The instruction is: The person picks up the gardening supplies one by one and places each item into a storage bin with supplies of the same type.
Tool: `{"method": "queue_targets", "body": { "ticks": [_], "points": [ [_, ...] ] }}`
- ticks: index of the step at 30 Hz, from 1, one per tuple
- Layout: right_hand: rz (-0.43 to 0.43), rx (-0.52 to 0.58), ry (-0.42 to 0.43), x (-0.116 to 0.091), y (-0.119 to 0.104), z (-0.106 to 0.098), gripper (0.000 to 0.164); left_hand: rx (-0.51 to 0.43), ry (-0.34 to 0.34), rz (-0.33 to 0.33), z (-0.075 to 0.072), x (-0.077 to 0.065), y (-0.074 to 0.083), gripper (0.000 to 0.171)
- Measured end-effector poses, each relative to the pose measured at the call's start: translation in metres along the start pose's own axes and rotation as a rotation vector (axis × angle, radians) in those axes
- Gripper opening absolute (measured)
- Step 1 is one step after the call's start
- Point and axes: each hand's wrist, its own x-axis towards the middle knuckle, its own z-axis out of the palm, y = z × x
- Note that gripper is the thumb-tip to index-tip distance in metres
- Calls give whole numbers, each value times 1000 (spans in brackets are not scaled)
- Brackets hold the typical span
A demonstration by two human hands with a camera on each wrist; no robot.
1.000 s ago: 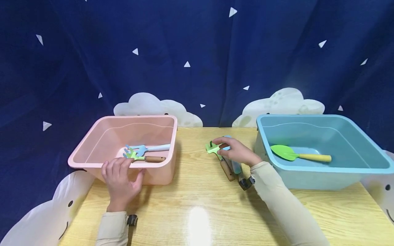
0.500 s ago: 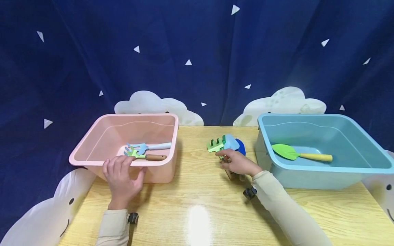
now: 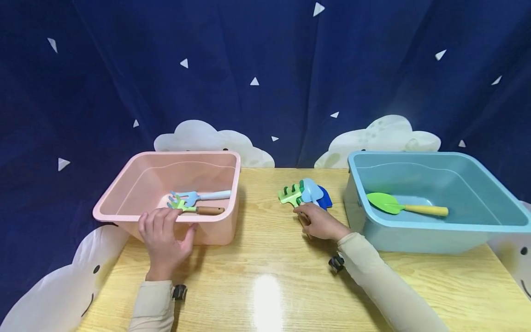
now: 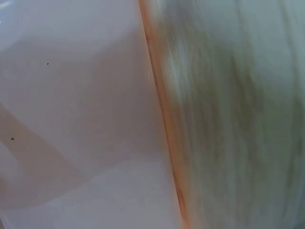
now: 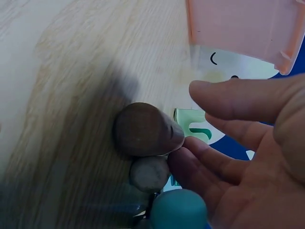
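Observation:
My left hand (image 3: 166,244) holds the front rim of the pink tub (image 3: 120,218), fingers over the edge and thumb by the outer wall. At mid-table my right hand (image 3: 321,223) is over a small pile of garden tools: a light green rake (image 3: 290,196), a pale blue trowel (image 3: 311,190) and a dark blue blade (image 3: 326,198). In the right wrist view its fingers touch a wooden handle (image 5: 138,130) from the side, the thumb apart. A second handle end (image 5: 150,174) and a teal handle end (image 5: 178,210) lie beside it. The hand covers most handles.
Inside the pink tub lie a blue fork (image 3: 192,198) and a green rake with a brown handle (image 3: 210,210). The blue tub (image 3: 439,226) at the right holds a green trowel with a yellow handle (image 3: 425,210). A dark blue curtain (image 3: 232,41) hangs behind the table.
My right hand has drawn back from the tool heads toward the handles, uncovering the rake, pale blue trowel and dark blue blade. The left hand has stayed on the pink rim.

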Motion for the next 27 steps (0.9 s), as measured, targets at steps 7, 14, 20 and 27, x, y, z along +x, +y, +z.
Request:
{"method": "queue_targets", "body": {
  "ticks": [7, 14, 20, 27],
  "points": [
    [-33, -24, 44, 1, -2, 8, 48, 1, -12, -4, 0, -1, -1, 49],
    [-52, -40, 51, 11, -6, 14, 41, -2, -25, -9, -2, 0, -2, 47],
    [-94, -16, 32, 23, -11, 15, 44, -3, -28, -17, -3, 1, -3, 48],
    [-111, -3, 61, 30, -9, 18, 35, -4, -48, -11, -4, 1, -3, 48]
  ]
}}
